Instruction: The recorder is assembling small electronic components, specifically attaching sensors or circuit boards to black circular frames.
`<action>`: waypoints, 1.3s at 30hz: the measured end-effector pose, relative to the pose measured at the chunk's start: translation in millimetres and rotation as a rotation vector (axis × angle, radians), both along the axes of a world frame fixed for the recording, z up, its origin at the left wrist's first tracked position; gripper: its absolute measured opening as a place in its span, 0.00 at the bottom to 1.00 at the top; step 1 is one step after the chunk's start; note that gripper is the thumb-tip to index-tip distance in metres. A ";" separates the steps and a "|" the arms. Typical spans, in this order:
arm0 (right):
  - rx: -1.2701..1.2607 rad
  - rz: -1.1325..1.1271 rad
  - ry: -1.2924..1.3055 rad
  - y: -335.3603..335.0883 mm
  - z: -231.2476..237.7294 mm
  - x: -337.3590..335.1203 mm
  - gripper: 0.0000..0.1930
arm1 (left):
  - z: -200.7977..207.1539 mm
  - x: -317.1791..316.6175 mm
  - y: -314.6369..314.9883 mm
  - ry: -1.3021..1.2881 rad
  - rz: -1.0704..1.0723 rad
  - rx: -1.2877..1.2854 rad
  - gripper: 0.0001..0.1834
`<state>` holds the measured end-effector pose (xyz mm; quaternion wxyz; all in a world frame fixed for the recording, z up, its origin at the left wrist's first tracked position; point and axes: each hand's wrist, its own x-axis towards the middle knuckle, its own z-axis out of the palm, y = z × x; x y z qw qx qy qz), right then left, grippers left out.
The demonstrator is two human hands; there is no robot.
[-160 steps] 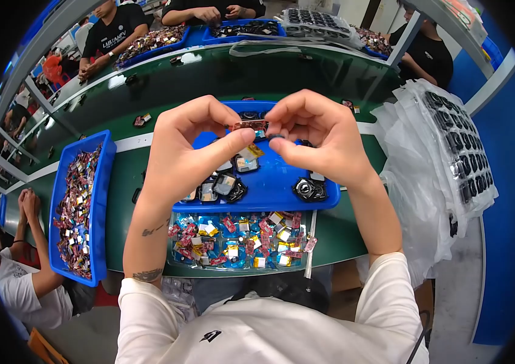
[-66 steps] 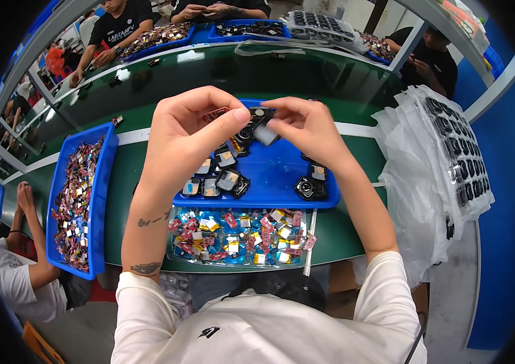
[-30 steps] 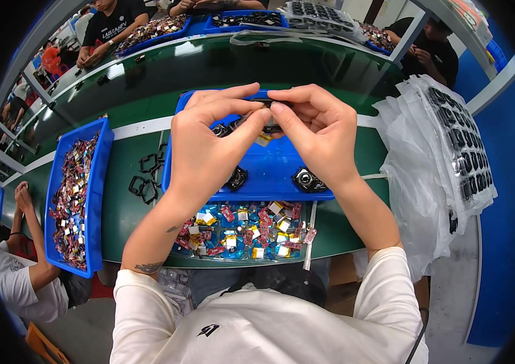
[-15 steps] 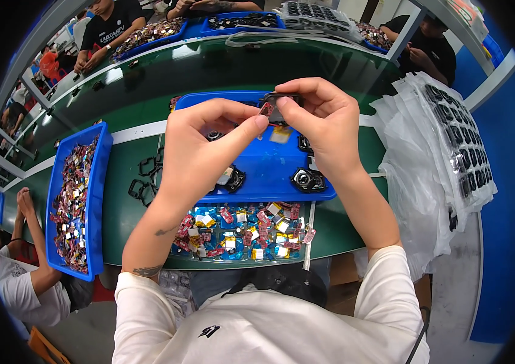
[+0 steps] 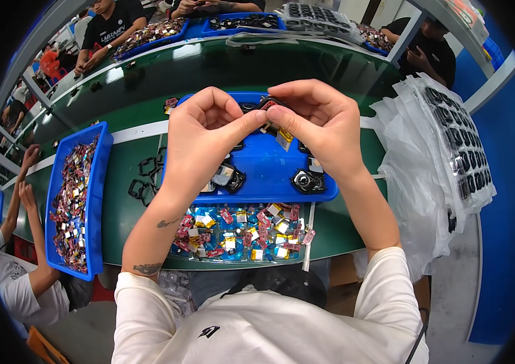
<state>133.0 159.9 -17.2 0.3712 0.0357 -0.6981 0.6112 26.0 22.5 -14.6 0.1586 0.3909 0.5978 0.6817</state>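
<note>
Above a blue tray [image 5: 263, 164], both hands meet at a small black watch case [image 5: 263, 102]. A red circuit board [image 5: 269, 104] lies against it, with a yellow-and-silver battery [image 5: 284, 139] dangling below. My right hand [image 5: 327, 130] is closed round the case, its thumb on the board. My left hand [image 5: 206, 136] has curled fingers and its thumb tip presses at the board's edge; its exact grip is partly hidden. Inside the tray sit several black watch cases [image 5: 308, 181], some of them behind my hands.
Boards with batteries fill a clear tray [image 5: 251, 256] in front of me and a long blue bin [image 5: 101, 200] at left. Black frames [image 5: 143, 189] lie beside the blue tray. Stacked plastic trays [image 5: 461, 142] stand at right. Co-workers sit at left and across the green table [image 5: 209, 67].
The red board has come up against the black case, and both thumbs now meet there. The battery hangs lower and tilted. At left, a co-worker's arm has reached up and forward.
</note>
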 end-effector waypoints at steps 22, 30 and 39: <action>0.307 -1.084 -0.970 333.5 -144.3 -13.3 0.09 | 32.3 -25.5 -36.5 0.156 0.064 0.151 0.10; 0.519 -1.273 -0.661 342.9 -147.5 12.1 0.11 | 27.4 -28.9 -28.5 0.240 0.067 0.190 0.08; 0.358 -0.045 -0.392 100.7 -35.5 6.9 0.18 | 23.1 -33.3 -33.3 0.380 0.092 0.159 0.10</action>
